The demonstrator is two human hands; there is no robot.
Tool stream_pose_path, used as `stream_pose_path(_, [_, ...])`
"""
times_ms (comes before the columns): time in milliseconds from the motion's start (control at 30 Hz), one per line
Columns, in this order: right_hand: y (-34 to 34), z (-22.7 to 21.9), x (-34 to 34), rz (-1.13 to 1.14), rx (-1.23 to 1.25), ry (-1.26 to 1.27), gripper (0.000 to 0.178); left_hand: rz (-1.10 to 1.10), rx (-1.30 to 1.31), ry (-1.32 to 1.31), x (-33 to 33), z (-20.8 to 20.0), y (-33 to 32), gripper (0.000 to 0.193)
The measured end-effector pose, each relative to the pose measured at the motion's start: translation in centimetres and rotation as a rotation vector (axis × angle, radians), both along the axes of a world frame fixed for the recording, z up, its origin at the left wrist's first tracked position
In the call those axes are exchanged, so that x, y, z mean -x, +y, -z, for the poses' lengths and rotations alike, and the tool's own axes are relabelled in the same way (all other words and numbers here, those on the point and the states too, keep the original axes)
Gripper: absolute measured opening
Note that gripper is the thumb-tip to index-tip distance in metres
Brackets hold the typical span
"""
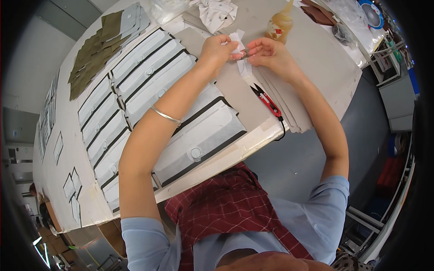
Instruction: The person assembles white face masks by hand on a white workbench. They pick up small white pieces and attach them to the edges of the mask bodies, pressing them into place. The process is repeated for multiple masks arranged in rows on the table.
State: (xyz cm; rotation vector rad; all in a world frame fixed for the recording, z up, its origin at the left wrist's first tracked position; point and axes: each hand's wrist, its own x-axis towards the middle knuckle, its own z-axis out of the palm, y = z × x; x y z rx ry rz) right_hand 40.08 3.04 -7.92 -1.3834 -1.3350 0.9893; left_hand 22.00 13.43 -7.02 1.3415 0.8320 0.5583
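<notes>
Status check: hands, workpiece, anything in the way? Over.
Left hand pinching white piece. Right hand close beside, grip unclear. Red-handled snips and amber bottle nearby, neither between the hands.

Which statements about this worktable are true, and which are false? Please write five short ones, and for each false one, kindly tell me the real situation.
1. The left hand holds a small white piece. True.
2. A bracelet circles the right forearm. False: the silver bracelet is around the left forearm.
3. The bottle of amber liquid is beyond the right hand. True.
4. The thread snips have a green handle. False: the thread snips have a red handle.
5. The olive pieces lie to the left of the bottle of amber liquid. True.
</notes>
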Motion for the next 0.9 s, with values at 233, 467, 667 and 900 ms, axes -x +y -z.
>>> stream_pose_path(233, [0.0,-0.2,-0.1,-0.013,-0.084,-0.159,0.044,0.001,-0.002,-0.06,1.4,-0.1,0.6,0.017])
stream_pose_path(467, [0.0,-0.1,-0.9,-0.029,-0.18,-0.135,0.04,0.062,-0.07,-0.07,6.8,-4.7,-1.0,0.027])
stream_pose_path(667, [0.7,0.5,-2.4,0.027,-0.097,-0.175,0.017,-0.079,-0.086,0.041,17.5,-7.6,-5.5,0.025])
stream_pose_path(900, [-1.1,-4.0,4.4,-0.054,-0.332,-0.605,0.014,-0.184,-0.068,0.172,30.4,-8.1,-14.0,0.016])
